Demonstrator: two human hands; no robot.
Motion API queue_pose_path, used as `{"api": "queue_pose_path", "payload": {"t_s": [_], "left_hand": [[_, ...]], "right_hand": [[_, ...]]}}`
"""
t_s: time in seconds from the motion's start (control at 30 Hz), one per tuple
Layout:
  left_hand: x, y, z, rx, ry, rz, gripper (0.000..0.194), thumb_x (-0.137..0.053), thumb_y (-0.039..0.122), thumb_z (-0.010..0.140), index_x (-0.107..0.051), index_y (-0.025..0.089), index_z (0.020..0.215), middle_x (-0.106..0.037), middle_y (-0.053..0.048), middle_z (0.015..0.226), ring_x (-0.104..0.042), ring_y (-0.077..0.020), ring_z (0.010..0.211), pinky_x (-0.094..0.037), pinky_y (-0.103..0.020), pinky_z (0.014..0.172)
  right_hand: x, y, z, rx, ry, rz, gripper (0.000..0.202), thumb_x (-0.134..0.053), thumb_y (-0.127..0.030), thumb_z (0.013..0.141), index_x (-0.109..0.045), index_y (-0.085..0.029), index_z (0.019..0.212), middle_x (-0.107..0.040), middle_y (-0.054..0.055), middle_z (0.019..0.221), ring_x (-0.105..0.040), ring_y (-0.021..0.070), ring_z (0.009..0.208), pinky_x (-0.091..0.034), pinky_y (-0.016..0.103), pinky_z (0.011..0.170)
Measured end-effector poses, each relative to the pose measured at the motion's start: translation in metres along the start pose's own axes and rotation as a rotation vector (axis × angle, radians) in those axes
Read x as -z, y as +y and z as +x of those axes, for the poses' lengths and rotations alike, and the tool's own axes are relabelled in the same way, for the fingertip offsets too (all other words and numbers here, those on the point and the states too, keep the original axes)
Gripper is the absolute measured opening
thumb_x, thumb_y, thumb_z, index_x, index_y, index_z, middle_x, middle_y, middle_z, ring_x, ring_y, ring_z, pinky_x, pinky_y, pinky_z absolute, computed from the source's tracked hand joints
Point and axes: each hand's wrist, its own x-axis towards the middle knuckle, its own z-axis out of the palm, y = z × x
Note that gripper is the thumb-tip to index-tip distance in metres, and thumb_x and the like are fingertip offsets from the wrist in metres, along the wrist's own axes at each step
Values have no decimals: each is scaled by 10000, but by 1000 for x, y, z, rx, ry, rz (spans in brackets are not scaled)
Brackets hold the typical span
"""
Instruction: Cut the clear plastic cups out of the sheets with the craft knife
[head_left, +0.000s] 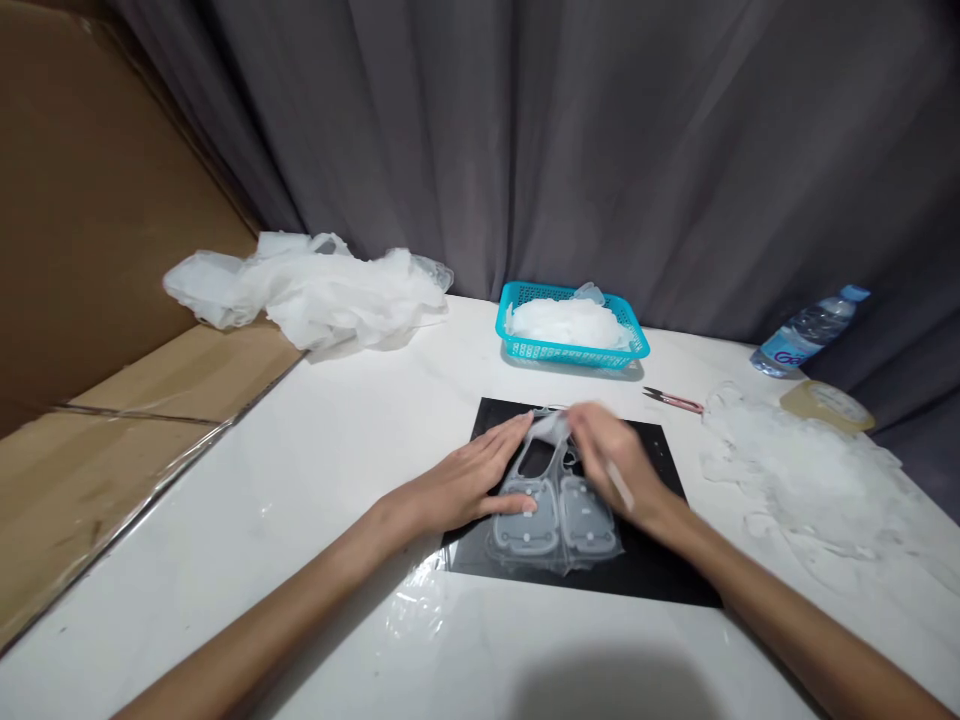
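The left hand (480,475) was laid open on a grey moulding (590,518), placed on a black mat (651,572); the right hand (613,450), blurred, was closed round a pale stick (621,487). If tugged unevenly, the moulding could be torn. Beyond, white plastic (570,323) was heaped in a blue basket (570,353).
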Motion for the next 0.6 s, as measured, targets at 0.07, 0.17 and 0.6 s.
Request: {"api": "queue_pose_path", "payload": {"t_s": [0.07,0.17,0.6], "left_hand": [[0,0,0,38,-39,12,1043,-615,672,955,-83,173,1702,-109,-205,1751,-191,-396,1608,-254,-527,1292],[1,1,-2,88,-54,-1,1055,-604,676,959,-41,183,1703,-85,-195,1758,-156,-395,1615,-247,-533,1293],[18,6,-7,-47,17,-707,738,-702,324,914,-402,289,1587,-419,-115,1657,-386,-330,1531,-285,-530,1271]], "right_hand": [[22,22,32,-139,222,-31,304,-454,-295,1037,-658,-196,836,-681,62,796,-653,225,771,-553,371,766],[54,42,70,-255,384,-30,286,-496,-358,1003,-672,-175,872,-693,61,798,-681,239,794,-541,391,789],[37,-18,49,-293,-586,696,308,-645,-445,1001,-786,-171,988,-739,45,882,-659,168,780,-545,293,749]]}}
